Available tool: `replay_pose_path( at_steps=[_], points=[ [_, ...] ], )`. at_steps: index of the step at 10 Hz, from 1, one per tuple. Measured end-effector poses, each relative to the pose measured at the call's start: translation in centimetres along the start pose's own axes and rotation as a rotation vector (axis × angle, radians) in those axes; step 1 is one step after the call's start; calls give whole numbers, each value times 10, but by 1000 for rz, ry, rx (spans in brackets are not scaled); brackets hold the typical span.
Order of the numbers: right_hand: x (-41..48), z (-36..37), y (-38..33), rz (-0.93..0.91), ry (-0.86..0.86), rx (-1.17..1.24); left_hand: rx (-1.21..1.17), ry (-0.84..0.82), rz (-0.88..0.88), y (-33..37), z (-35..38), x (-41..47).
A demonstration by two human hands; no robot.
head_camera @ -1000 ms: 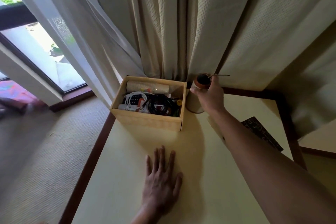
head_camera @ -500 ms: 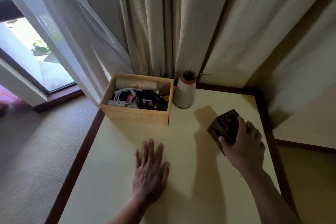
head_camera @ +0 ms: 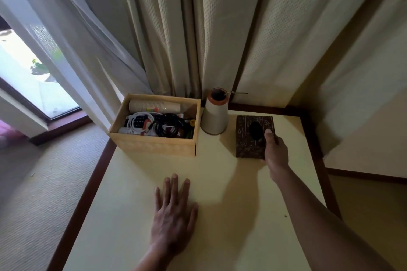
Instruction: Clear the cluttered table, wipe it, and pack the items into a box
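At the far right of the table (head_camera: 123, 215), the right hand (head_camera: 275, 153) grips a dark carved tissue box (head_camera: 246, 141), oval slot on top, just beside the thread cone (head_camera: 214, 119). The left hand (head_camera: 174, 213) lies flat, fingers spread.

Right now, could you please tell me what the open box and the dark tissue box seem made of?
The open box looks like matte tan cardboard or woven fibre: its wall shows a faint pattern. The dark tissue box looks like carved wood, given the incised characters, possibly moulded.
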State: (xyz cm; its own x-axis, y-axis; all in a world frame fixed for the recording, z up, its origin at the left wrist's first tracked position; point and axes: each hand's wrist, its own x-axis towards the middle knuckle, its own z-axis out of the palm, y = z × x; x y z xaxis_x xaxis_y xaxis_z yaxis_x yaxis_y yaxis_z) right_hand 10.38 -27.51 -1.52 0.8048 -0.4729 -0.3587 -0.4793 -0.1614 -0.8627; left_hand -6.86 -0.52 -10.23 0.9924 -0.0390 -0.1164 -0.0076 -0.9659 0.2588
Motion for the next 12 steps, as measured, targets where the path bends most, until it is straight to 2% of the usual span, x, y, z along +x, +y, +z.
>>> replay_pose_path(
  at_steps=[3,5,9,10,12],
  points=[
    [24,34,-5,-44,145,-41,24,7,10,-3,9,5],
    [31,42,-10,-112,111,-63,27,-10,1,-3,10,4],
    [22,35,-5,-126,55,-74,32,-38,11,-4,6,3],
    [1,24,5,-229,44,-167,18,-94,-9,-1,-3,5],
    [-62,-5,22,-513,63,-566,-55,-142,-28,7,-37,13]
  ],
)
